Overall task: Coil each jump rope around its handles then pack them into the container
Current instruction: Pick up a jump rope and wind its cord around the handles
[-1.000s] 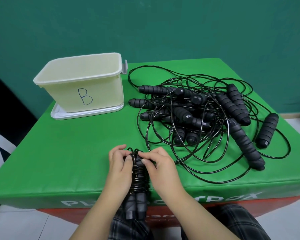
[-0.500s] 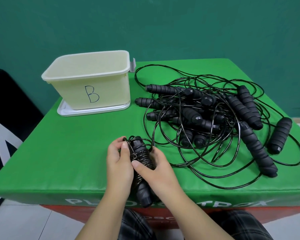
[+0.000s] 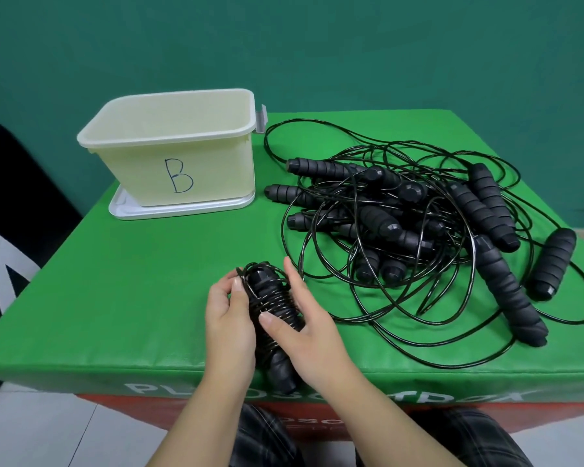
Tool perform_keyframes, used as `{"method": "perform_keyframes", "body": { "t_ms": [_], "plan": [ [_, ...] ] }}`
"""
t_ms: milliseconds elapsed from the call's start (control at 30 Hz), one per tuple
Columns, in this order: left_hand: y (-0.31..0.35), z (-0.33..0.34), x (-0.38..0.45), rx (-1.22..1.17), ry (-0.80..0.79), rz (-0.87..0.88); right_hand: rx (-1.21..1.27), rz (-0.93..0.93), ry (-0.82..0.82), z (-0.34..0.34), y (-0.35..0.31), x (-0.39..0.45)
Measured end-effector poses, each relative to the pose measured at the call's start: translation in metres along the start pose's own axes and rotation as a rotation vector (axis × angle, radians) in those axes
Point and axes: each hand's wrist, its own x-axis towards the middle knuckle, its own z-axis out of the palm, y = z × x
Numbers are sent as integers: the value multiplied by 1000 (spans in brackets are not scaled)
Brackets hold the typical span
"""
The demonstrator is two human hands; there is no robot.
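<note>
Coiled jump rope (image 3: 273, 310) at the near table (image 3: 142, 298) edge, your left hand (image 3: 230, 318) and right hand (image 3: 309, 328) both wrapped round it, container (image 3: 182, 156) far left, tangled ropes (image 3: 418, 237) right

Teal wall (image 3: 284, 45), seemingly tiled floor (image 3: 64, 433)

The hands cover the sides of the wound-up rope (image 3: 271, 306), so its handles cannot be counted. In the rope pile (image 3: 415, 227), handles hide under loops. The box's (image 3: 182, 163) front wall hides its bottom.
</note>
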Motion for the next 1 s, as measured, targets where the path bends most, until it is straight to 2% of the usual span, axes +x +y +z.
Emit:
{"method": "perform_keyframes", "body": {
  "t_ms": [100, 267, 433, 533, 633, 700, 867, 1000],
  "plan": [
    [2, -10, 2, 122, -94, 71, -73, -17, 4, 0, 4, 0],
    [16, -31, 6, 597, -278, 317, -44, -64, 22, 4, 2, -2],
    [20, -31, -3, 872, -241, 462, -49, -109, 134, 4, 2, -3],
    [20, -32, -14, 949, -217, 603, -69, -117, 168, 5, 1, -1],
    [28, -41, -8, 1065, -268, 496, -89, -111, 137, 6, 0, -2],
    [36, -47, 1, 1098, -363, 447, -105, -112, 125, 7, -1, -3],
    [41, -48, 21, 840, -607, 190, -191, -138, 114, 9, 0, -5],
    [35, -46, 18, 656, -568, 94, -393, -108, 96, 10, -3, -9]
  ]
}}
